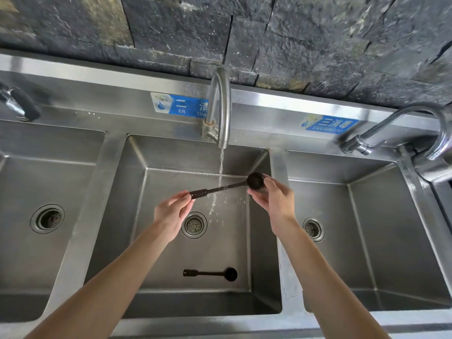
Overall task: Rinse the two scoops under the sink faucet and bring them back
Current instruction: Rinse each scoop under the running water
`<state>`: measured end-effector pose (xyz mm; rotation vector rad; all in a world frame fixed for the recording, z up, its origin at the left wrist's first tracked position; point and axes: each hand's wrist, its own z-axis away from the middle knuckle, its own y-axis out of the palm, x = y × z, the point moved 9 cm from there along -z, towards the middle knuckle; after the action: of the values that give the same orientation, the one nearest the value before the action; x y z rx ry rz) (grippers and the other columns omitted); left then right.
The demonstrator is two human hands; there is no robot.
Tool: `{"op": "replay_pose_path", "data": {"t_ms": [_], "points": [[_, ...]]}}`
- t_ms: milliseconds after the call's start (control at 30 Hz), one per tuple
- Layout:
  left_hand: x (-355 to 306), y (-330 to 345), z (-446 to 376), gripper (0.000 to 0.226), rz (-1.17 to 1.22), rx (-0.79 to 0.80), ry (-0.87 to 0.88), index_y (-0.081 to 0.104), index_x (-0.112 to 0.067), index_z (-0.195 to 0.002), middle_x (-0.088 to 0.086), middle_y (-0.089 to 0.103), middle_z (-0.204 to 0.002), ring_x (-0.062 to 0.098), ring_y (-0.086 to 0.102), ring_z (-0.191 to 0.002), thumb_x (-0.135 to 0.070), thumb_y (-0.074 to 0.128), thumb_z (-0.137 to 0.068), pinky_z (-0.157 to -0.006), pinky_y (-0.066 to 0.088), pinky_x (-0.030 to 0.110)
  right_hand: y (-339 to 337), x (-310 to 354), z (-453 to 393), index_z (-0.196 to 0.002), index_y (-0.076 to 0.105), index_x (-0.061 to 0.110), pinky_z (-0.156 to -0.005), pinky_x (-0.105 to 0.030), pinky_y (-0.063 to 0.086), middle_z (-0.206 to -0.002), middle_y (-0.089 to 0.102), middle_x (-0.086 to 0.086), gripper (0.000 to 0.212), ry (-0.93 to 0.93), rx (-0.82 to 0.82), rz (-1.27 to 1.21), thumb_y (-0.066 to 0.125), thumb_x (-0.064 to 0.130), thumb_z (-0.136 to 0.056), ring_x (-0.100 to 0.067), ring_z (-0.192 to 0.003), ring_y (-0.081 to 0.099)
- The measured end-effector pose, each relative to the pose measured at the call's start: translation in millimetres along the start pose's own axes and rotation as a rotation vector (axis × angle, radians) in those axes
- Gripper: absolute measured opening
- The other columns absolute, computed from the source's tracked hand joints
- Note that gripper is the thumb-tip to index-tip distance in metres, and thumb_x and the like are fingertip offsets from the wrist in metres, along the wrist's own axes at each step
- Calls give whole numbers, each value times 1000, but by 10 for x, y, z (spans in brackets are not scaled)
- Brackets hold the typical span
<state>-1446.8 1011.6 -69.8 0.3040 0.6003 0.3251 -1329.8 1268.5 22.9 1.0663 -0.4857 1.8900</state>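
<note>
I hold a black long-handled scoop (227, 187) level over the middle sink basin (137, 216). My left hand (171, 211) pinches the handle's flat end. My right hand (274, 196) grips the round bowl end. Water runs from the middle faucet (223, 106) onto the scoop's handle and splashes down near the drain (194, 225). A second black scoop (212, 274) lies flat on the basin floor near the front wall, bowl to the right, untouched.
Steel basins lie to the left (46, 192) and right (367, 228), each with a drain. Another curved faucet (401, 128) stands at the right and a dark-handled tap (19, 104) at the far left. A dark stone wall rises behind the sinks.
</note>
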Motion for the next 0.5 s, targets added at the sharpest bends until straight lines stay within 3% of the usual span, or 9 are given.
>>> {"op": "replay_pose_path", "data": {"t_ms": [167, 300, 400, 500], "points": [[71, 267, 37, 34, -9, 7, 20, 65, 10, -119, 26, 65, -123, 28, 70, -102, 11, 69, -85, -81, 60, 27, -165, 154, -40, -111, 75, 7, -66, -25, 63, -92, 81, -13, 21, -31, 15, -32, 57, 9, -99, -36, -83, 81], [151, 424, 47, 30, -77, 18, 7, 69, 5, -114, 23, 69, -116, 30, 71, -104, 8, 71, -84, -79, 61, 28, -339, 269, -51, -113, 73, 9, -64, -23, 62, -81, 82, 0, 21, -67, 20, -1, 56, 13, -102, -30, -82, 81], [194, 497, 26, 22, -263, 31, 21, 73, -10, -104, 12, 74, -103, 19, 74, -87, 0, 74, -85, -70, 63, 24, -468, 345, -70, -106, 75, 20, -61, -21, 60, -81, 82, 7, 23, -131, 11, 90, 53, 15, -102, -23, -75, 81], [234, 573, 23, 23, -257, 45, 24, 73, -7, -105, 11, 75, -93, 16, 74, -77, -2, 77, -83, -72, 62, 24, -609, 372, -112, -101, 80, 21, -69, -20, 61, -85, 82, 0, 28, -172, -10, 100, 54, 10, -98, -21, -74, 80]]}}
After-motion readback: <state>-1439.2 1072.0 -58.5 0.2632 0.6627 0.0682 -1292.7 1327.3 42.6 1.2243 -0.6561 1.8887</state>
